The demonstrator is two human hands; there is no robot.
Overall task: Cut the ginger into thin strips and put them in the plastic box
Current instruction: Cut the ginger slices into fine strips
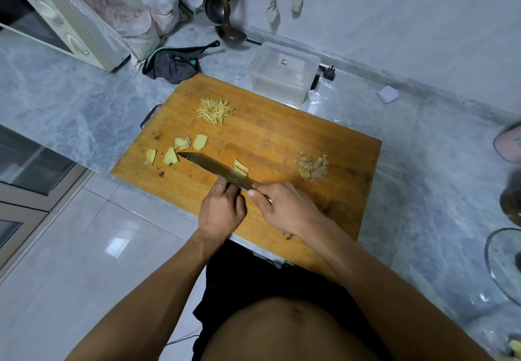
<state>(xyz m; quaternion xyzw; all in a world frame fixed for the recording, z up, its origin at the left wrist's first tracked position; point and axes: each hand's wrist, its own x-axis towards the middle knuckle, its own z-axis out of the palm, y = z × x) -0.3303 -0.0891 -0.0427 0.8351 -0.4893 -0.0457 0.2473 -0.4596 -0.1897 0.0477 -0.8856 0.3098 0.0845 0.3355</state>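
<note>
The knife (pixel 217 171) was gripped at its handle by the right hand (pixel 284 208), blade laid flat-ish across the cutting board (pixel 282 140). The left hand (pixel 221 209) was curled in against the blade's near side; whether anything was pinched under it couldn't be told. A small ginger piece (pixel 241 166) was seen touching the blade's far side, 4 ginger slices (pixel 176 150) near the tip, a strip pile (pixel 215 111) further back, and peel scraps (pixel 313 166) off to the right.

The slices would probably be handled as light, stiff, a bit damp and slippery, so they'd be better stacked flat and pinned from above. The strips looked flimsy, likely better scooped up on the blade.

The plastic box (pixel 282 73) was parked on the grey marble worktop (pixel 70 101) just behind the board, its lid apparently on. A microwave (pixel 56 19) and ladles (pixel 222 8) were spotted by the wall.
</note>
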